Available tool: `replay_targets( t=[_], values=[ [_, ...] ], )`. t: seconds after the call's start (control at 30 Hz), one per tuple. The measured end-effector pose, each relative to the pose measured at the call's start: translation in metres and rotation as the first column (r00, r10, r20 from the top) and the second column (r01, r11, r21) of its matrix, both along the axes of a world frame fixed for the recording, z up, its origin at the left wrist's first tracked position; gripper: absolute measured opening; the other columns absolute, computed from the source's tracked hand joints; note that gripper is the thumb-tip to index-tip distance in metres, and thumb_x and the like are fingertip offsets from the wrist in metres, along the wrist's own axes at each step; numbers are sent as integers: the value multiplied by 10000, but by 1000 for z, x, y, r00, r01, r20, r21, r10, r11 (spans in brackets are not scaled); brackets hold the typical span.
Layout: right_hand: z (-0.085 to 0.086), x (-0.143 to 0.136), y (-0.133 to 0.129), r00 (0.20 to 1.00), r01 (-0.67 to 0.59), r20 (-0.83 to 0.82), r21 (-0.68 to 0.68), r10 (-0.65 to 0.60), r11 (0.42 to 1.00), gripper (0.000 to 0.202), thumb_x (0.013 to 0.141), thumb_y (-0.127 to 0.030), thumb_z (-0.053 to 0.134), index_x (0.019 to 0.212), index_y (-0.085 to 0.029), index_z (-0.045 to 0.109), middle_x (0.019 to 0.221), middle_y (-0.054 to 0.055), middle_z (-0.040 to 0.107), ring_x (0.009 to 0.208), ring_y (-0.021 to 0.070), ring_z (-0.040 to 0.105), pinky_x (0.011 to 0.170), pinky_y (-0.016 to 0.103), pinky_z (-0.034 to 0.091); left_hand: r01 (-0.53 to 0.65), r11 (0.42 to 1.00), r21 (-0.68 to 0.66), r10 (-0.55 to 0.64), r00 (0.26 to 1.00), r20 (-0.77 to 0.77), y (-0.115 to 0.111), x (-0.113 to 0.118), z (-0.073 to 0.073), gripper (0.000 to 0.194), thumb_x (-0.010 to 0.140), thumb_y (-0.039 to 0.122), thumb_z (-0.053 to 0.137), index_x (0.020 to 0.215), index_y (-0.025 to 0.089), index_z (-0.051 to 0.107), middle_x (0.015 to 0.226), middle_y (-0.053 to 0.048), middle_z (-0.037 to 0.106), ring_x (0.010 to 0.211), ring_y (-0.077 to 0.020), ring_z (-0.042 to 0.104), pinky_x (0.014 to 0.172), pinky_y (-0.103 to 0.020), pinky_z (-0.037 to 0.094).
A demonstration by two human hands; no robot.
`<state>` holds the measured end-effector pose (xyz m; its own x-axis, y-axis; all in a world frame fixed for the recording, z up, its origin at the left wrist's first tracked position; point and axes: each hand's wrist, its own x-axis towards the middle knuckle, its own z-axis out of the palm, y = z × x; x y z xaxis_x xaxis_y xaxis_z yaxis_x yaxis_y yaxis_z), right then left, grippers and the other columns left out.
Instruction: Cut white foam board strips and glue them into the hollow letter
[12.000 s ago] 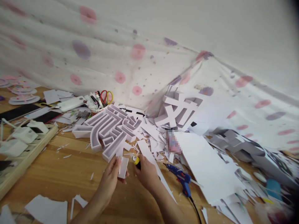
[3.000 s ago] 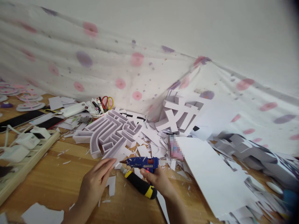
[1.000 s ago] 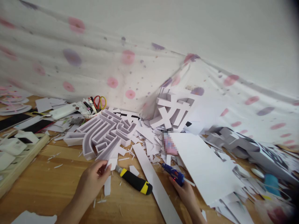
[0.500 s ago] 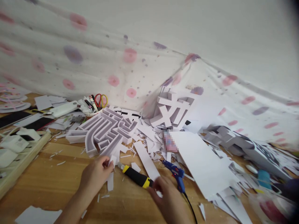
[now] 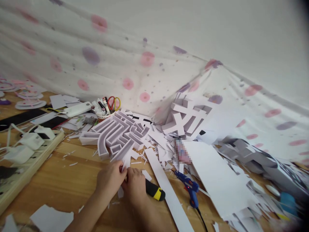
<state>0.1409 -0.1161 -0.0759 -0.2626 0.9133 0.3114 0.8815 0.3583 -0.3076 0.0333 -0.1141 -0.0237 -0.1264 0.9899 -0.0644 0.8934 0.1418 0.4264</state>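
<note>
My left hand (image 5: 109,178) is closed, pinching a small white piece of card or foam board (image 5: 126,160) between thumb and fingers. My right hand (image 5: 136,184) touches it from the right, its fingers curled in and pressed together; what they grip is hidden. Under and beside my right hand lies a utility knife (image 5: 154,190) with a black and yellow handle, its front end covered. Just beyond my hands stands a raised white letter shape (image 5: 116,133) built from thin walls. A long white strip (image 5: 166,187) lies to the right of the knife.
A blue glue gun (image 5: 188,185) lies right of the strip, its cord running forward. Beyond it are a white board (image 5: 210,174), scraps (image 5: 164,149) and another white letter shape (image 5: 187,116). At left are a power strip (image 5: 31,174) with chargers and a basket (image 5: 103,116) of pens and scissors.
My right hand has moved left from beside the knife's handle end to meet my left hand, now covering the knife's front. The view has shifted a little to the left.
</note>
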Motion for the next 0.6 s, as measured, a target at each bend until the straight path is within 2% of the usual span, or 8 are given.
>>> replay_targets(
  t=[0.1,0.2,0.3,0.4,0.5,0.6],
  values=[
    [-6,0,2,999,13,-49,42,-11,999,84,695,-178,634,670,-191,556,618,12,631,594,174,576,532,262,266,39,999,-23,-39,999,2,0,-1,0,203,809,305,444,738,220,615,806,-38,697,750,-209,633,554,-273,316],
    [-6,2,4,994,44,-100,70,-37,997,121,716,-157,592,625,-192,521,597,4,609,574,153,549,536,255,262,58,998,-18,-56,993,99,-3,-12,4,264,816,410,459,855,235,652,873,-38,711,791,-213,640,595,-271,359],
    [-3,6,4,989,81,-132,64,-72,995,182,710,-132,554,565,-195,466,555,-9,571,538,132,508,525,250,248,0,999,33,-8,971,238,-4,-32,9,347,818,513,431,855,253,658,820,-10,709,740,-184,634,590,-250,374],
    [-2,10,5,985,84,-157,43,-76,996,207,699,-129,527,535,-198,421,526,-19,534,516,119,474,517,241,244,-94,992,88,65,956,287,-1,-49,11,353,827,509,413,793,248,647,685,12,674,640,-157,605,555,-236,362],
    [-4,10,7,984,63,-166,17,-60,998,214,704,-134,513,531,-197,404,520,-24,515,514,111,453,520,235,247,-126,984,122,90,960,267,5,-55,3,308,827,467,432,799,245,644,660,19,651,615,-150,584,545,-236,357],
    [-6,8,9,987,53,-154,-12,-54,999,208,706,-135,515,536,-194,412,524,-27,508,515,107,441,524,233,249,-77,972,221,17,966,259,11,-52,-12,284,840,411,427,815,233,647,689,4,650,648,-155,580,571,-243,383]
  ],
)
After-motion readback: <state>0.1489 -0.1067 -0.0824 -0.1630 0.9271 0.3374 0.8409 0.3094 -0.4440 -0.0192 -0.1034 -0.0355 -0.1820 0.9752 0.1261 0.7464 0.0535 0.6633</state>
